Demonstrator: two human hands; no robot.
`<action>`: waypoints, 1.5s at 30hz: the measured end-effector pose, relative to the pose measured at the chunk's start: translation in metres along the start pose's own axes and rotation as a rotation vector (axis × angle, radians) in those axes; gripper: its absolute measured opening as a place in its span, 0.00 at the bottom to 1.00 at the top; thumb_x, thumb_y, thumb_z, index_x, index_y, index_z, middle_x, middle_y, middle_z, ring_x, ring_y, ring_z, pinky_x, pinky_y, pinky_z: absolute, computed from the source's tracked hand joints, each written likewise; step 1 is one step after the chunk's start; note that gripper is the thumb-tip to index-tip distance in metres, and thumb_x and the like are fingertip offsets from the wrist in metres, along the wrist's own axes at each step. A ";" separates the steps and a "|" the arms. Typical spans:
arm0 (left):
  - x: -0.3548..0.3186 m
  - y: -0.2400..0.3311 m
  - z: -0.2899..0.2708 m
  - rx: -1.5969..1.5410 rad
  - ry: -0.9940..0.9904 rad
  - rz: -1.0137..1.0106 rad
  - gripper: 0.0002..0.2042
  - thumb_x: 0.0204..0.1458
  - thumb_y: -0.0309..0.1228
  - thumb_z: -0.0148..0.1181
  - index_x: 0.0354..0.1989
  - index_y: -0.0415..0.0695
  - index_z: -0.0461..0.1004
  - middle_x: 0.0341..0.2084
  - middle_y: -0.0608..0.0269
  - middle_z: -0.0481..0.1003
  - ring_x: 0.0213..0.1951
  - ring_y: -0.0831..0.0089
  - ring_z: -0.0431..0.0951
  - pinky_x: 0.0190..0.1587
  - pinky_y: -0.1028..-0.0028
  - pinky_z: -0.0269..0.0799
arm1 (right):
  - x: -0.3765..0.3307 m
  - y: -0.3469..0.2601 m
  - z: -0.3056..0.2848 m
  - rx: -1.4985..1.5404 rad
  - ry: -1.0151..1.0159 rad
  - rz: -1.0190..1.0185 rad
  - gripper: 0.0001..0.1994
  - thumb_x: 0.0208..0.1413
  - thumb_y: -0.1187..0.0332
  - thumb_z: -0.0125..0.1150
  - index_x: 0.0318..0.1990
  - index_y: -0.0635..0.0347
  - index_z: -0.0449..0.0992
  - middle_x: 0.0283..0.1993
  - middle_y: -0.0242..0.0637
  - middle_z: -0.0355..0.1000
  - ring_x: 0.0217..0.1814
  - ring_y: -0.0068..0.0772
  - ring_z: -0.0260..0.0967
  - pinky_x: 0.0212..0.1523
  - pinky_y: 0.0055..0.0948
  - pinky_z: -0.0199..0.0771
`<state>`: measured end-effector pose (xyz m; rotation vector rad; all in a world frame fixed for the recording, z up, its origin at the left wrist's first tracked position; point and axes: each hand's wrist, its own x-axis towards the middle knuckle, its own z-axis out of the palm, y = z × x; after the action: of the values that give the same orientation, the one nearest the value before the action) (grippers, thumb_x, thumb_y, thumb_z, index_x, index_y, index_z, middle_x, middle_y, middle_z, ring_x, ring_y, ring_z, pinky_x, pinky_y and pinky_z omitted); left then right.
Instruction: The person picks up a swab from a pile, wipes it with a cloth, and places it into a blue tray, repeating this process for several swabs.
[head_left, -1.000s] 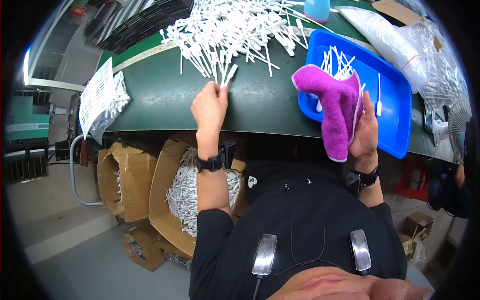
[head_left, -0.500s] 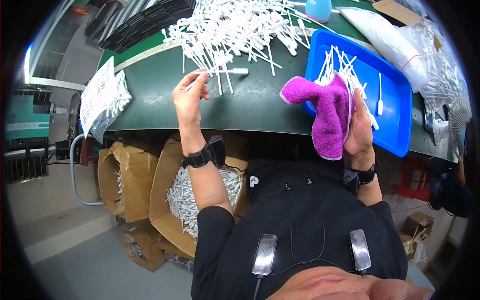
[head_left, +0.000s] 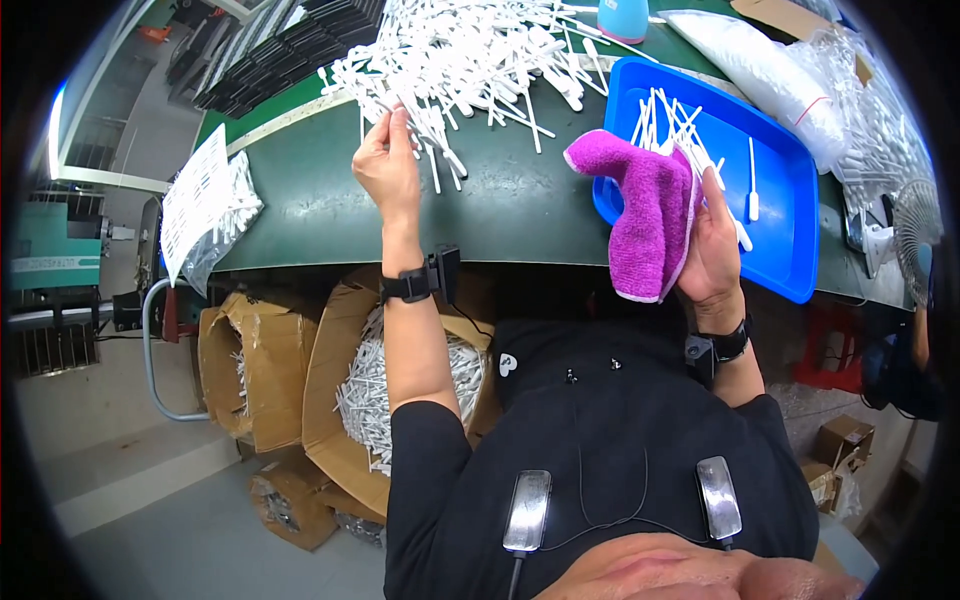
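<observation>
My left hand (head_left: 385, 160) reaches into the near edge of a big heap of white plastic sticks (head_left: 470, 55) on the dark green table (head_left: 300, 205), fingers pinched on one or two sticks. My right hand (head_left: 712, 245) holds a purple cloth (head_left: 645, 215) that hangs over the near left corner of a blue tray (head_left: 790, 215). Several white sticks (head_left: 670, 120) lie in the tray behind the cloth. Both wrists wear black bands.
Open cardboard boxes (head_left: 345, 390) full of white sticks stand on the floor under the table's edge. A bag of sticks with a white printed sheet (head_left: 200, 205) lies at the table's left end. Clear plastic bags (head_left: 790, 75) and a small fan (head_left: 915, 235) sit at the right.
My left hand has moved away from the table's front edge, forward and left into the stick heap. My right hand with the purple cloth has shifted slightly and the cloth hangs lower.
</observation>
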<state>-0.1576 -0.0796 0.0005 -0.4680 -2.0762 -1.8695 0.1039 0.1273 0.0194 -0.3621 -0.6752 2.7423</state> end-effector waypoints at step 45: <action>-0.108 0.075 0.057 -0.557 -0.465 -0.436 0.09 0.54 0.32 0.60 0.31 0.39 0.75 0.22 0.65 0.77 0.21 0.87 0.69 0.20 0.87 0.60 | 0.000 0.041 -0.002 -0.302 -0.084 0.217 0.20 0.63 0.64 0.50 0.59 0.62 0.62 0.52 0.37 0.69 0.51 0.27 0.69 0.51 0.29 0.72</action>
<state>-0.0284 -0.0191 0.0148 -0.6696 -2.0106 -2.8546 0.0954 0.0935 -0.0024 -0.4087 -1.1399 2.8712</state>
